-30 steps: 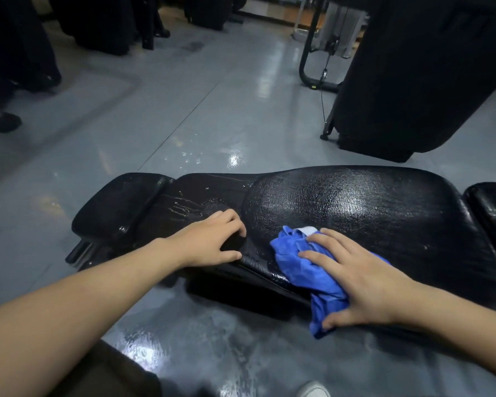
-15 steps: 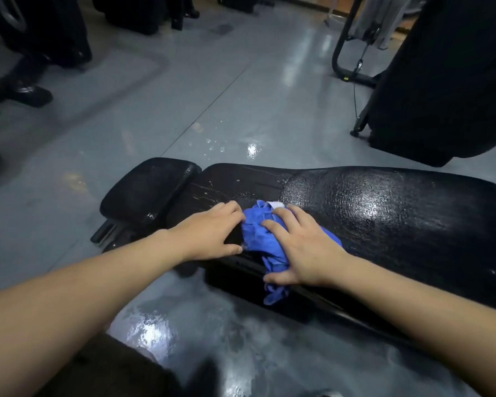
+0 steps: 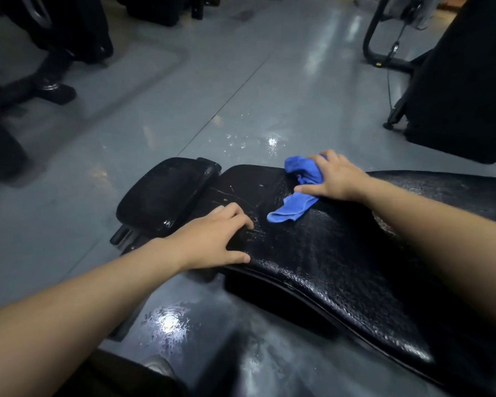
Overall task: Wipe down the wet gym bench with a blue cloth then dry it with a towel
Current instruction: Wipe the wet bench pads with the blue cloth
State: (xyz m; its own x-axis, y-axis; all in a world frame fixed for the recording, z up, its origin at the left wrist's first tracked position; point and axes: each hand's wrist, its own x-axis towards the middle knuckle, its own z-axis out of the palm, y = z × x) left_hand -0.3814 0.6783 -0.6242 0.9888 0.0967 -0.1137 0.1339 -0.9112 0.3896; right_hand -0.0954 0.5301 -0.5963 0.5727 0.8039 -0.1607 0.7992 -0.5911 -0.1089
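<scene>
The black padded gym bench (image 3: pixel 341 253) runs from the centre to the lower right, its surface glistening with water. A crumpled blue cloth (image 3: pixel 299 193) lies on the bench near its far edge. My right hand (image 3: pixel 334 176) presses on the cloth with fingers spread over it. My left hand (image 3: pixel 212 239) rests on the bench's near edge, fingers curved over the pad beside the smaller head pad (image 3: pixel 166 190). No towel is in view.
The grey floor (image 3: pixel 241 96) is wet, with puddles beyond the bench (image 3: pixel 269 141) and in front of it (image 3: pixel 169 322). Black gym machines stand at the right (image 3: pixel 464 81) and upper left (image 3: pixel 55 32).
My right hand slid the blue cloth from the near edge across the pad to the far edge. My left hand stayed on the bench. The camera moved closer and to the right.
</scene>
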